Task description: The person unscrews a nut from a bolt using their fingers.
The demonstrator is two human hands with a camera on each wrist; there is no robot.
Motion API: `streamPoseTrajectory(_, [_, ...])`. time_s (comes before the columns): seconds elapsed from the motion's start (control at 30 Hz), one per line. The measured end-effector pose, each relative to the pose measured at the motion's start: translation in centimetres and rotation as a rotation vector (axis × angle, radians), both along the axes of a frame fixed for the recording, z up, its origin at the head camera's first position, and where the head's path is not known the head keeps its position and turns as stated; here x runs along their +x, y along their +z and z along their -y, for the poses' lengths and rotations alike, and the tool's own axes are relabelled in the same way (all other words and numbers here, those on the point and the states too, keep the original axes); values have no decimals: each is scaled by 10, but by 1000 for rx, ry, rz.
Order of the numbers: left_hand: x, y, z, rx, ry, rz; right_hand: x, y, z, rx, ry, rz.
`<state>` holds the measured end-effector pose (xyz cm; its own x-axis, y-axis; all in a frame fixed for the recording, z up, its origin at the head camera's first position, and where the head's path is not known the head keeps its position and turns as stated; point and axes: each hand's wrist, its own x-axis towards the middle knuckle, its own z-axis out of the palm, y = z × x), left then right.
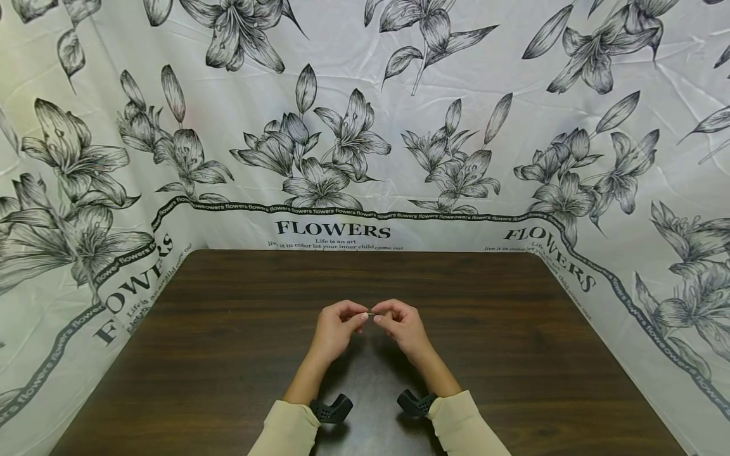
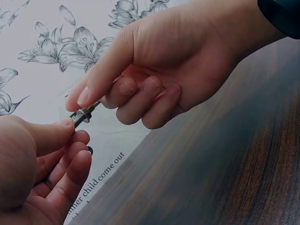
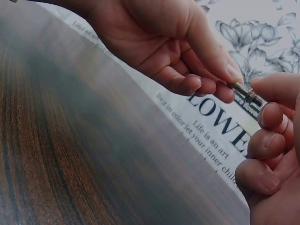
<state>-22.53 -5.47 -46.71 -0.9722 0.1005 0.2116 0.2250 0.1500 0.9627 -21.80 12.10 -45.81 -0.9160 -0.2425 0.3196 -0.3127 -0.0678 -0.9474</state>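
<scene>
A small metal threaded fitting (image 1: 371,314) with a ring or nut round its middle is held between both hands above the table. In the left wrist view, my left hand (image 2: 37,164) pinches the threaded end of the fitting (image 2: 78,118) with thumb and fingertips. From the other side my right hand (image 2: 173,61) pinches it near the ring, its other fingers curled. The right wrist view shows the fitting (image 3: 247,93) slanting between my left hand (image 3: 154,42) and right hand (image 3: 276,150). Fingertips hide both its ends.
A dark wood-grain table (image 1: 228,354) lies under the hands. White cloth (image 1: 353,164) printed with flowers and lettering hangs behind it and along both sides. Black bands with dark devices (image 1: 332,409) sit on both wrists, at the pale sleeve cuffs (image 1: 293,424).
</scene>
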Motion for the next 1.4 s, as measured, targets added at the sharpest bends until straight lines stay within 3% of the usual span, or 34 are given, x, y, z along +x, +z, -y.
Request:
streamPoseTrajectory(0.27, [19, 33, -1, -1, -13, -12, 0, 2, 1, 43, -66, 72])
streamPoseTrajectory(0.43, [23, 38, -1, 1, -15, -10, 1, 3, 2, 100, -83, 146])
streamPoseTrajectory(0.73, [21, 33, 0, -7, -9, -22, 1, 4, 4, 130, -81, 172])
streamPoseTrajectory(1.0, [2, 2, 0, -4, 5, -10, 1, 4, 3, 104, -66, 144])
streamPoseTrajectory(1.27, [-1, -5, 2, -9, -15, -90, 1, 3, 2, 46, -35, 73])
streamPoseTrajectory(1.4, [-1, -4, 2, -10, -14, -79, 1, 3, 2, 39, -30, 52])
